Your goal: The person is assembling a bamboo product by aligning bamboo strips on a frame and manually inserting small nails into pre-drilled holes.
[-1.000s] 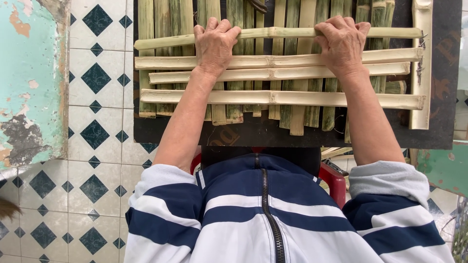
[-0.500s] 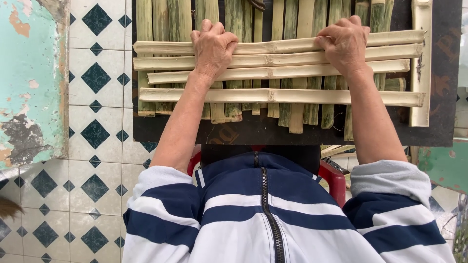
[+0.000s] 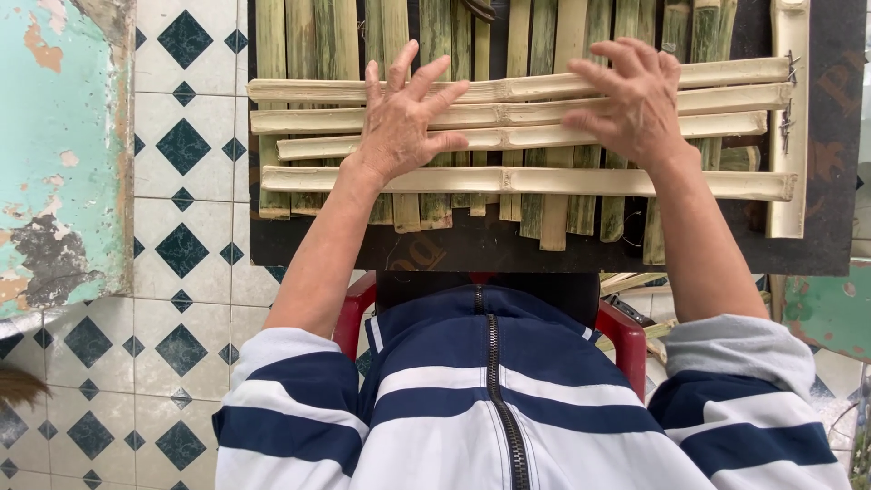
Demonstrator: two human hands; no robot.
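Both hands — left hand [image 3: 404, 118] and right hand [image 3: 631, 100] — lie spread flat on pale crosswise bamboo slats [image 3: 517, 136], likely stiff, light, splintery — best pressed mid-length.

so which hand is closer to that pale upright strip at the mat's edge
Right. The right hand rests on the crosswise strips not far from the pale upright strip; the left hand lies much farther away, toward the mat's other side.

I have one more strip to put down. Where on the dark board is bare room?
Free: the board's near edge below the green slats, and its right margin beyond the upright pale strip. Crowded: the middle, where the left hand and right hand press the crosswise pale strips.
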